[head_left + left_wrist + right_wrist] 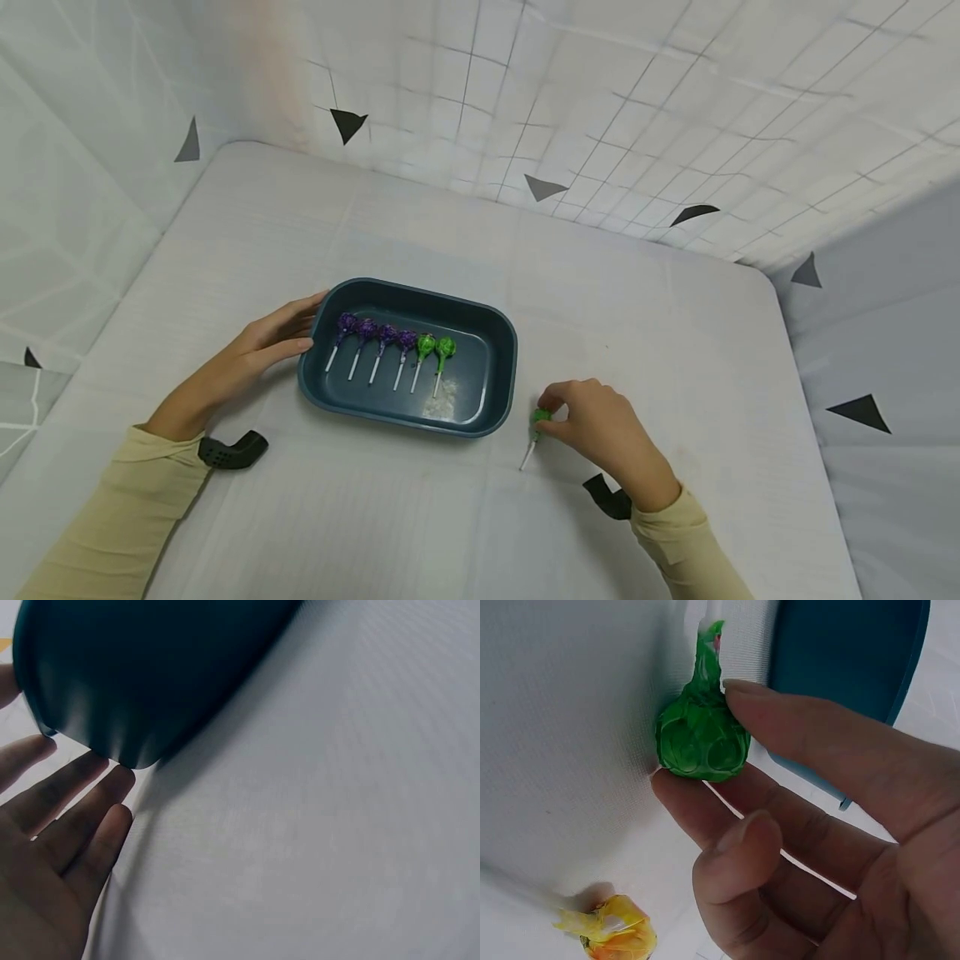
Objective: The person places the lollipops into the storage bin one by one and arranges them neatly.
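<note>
A dark blue-green plastic tray (pixel 405 423) sits on the table, holding a row of purple-wrapped lollipops (pixel 366 328) and two green-wrapped ones (pixel 425 345). At its left end, my left hand (pixel 243 354) touches the outside with fairly straight fingers; the left wrist view shows the fingertips against the tray wall (pixel 150 667). Right of the tray, my right hand (pixel 600 421) pinches the wrapped head of a green lollipop (pixel 703 739) between thumb and fingers. Its white stick (pixel 528 456) points toward the near side. A yellow-wrapped lollipop (pixel 619 930) shows below that hand in the right wrist view.
White cloth covers the table (pixel 390 517). A white grid-patterned curtain (pixel 600 100) stands behind it, with grey fabric (pixel 892 333) at the right. Dark curved wrist pieces (pixel 234 450) stick out from both sleeves.
</note>
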Motion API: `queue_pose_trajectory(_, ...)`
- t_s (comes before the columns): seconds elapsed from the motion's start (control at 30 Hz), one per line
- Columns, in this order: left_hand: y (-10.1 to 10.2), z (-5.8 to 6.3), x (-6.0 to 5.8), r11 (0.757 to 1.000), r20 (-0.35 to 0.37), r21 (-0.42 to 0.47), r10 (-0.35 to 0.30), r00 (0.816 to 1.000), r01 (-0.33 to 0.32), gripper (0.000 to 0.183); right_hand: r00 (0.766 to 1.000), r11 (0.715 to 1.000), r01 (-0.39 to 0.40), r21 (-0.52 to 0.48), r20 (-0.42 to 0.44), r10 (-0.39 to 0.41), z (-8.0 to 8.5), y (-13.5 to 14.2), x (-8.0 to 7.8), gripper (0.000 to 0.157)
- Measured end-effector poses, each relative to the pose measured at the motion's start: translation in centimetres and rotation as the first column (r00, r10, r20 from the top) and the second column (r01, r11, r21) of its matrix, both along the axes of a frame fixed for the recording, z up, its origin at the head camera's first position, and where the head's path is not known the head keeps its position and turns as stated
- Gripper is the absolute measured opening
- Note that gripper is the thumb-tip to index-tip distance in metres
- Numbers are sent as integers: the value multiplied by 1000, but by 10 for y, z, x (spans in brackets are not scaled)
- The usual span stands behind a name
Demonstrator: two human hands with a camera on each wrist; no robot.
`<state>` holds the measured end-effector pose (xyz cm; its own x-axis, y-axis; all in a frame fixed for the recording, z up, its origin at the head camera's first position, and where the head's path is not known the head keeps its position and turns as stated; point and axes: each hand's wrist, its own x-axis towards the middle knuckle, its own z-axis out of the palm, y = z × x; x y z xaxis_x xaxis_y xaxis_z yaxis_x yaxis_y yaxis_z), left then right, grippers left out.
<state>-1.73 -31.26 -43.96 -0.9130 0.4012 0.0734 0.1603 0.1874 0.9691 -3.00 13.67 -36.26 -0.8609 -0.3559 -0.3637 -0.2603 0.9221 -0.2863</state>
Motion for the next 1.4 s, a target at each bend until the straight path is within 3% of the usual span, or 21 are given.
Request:
queue_pose_trajectory(0.5,0,-2,1,1000,13,-5,11,1000,-11,59,1000,1000,-11,3,-11,11,-3,0,-2,15)
queue_pose_trajectory(1.4,1,0,1,1000,34,-5,20,999,-20,59,994,997,-65,-35,-85,62,20,-3,-16,17)
